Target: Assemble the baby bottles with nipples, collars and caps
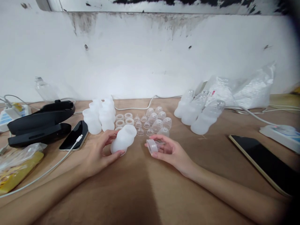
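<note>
Slanting rightward, long axis: white bottle [122,140] | left hand [100,155]: curled round it | right hand [173,153]: pinching clear collar [152,146], rim leftward

Matt plastic bottle [122,140] (smooth)

Diffuse light brightens the wall [138,59], a shadow [131,190] crosses the table [187,200], and the right edge blurs.

Capped bottles [190,115] — three (phones [264,162], two)
</note>
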`<state>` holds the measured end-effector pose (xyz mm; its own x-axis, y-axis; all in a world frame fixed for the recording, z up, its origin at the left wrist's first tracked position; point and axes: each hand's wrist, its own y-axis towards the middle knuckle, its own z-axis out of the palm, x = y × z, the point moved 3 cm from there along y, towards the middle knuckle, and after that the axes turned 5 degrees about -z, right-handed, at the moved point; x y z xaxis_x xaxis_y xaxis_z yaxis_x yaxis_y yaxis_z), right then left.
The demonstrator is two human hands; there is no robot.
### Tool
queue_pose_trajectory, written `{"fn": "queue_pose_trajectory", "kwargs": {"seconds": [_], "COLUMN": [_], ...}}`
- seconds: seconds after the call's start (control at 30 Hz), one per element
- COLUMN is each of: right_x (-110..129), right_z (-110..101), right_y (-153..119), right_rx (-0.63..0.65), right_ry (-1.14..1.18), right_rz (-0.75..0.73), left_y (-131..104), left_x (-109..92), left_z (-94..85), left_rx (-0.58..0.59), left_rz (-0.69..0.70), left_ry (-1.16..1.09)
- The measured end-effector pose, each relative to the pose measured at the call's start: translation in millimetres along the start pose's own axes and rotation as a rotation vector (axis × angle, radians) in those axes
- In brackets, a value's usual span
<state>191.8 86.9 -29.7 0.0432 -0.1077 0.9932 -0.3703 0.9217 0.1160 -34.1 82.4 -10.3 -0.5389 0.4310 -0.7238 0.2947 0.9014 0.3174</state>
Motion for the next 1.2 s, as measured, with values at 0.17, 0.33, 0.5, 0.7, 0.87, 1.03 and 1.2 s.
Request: {"fn": "queue_pose_trajectory", "kwargs": {"seconds": [0.17, 0.33, 0.5, 0.7, 0.87, 1.03, 1.2], "right_x": [4.3, 9.7, 6.0, 11.1, 15.3, 10.0, 8.9], "right_z": [1.1, 1.1, 1.4, 5.0, 11.8, 10.1, 10.7], "right_y": [-1.5, -2.5, -2.0, -3.2, 0.1, 3.7, 2.1], "right_rx": [-0.028, -0.071, -0.045, -0.002, 0.077, 0.029, 0.053], "right_ry": [-0.002, -0.029, -0.042, -0.254, -0.407, -0.258, -0.246], "right_rz": [-0.062, -0.249, -0.266, -0.417, -0.525, -0.343, -0.288], "left_y": [-2.5, -4.5, -4.0, -2.3, 0.5, 3.3, 2.8], "left_x": [-3.9, -4.6, -7.7, -13.9, -18.4, -17.5, -17.2], "left_z": [-3.3, -4.3, -2.8, -2.2, -1.4, -2.7, -4.3], "left_rx": [-0.007, -0.006, 0.026, 0.089, 0.124, 0.094, 0.123], "left_rz": [0.079, 0.076, 0.101, 0.185, 0.146, 0.156, 0.355], "left_ry": [0.150, 0.186, 0.195, 0.203, 0.141, 0.122, 0.221]}}
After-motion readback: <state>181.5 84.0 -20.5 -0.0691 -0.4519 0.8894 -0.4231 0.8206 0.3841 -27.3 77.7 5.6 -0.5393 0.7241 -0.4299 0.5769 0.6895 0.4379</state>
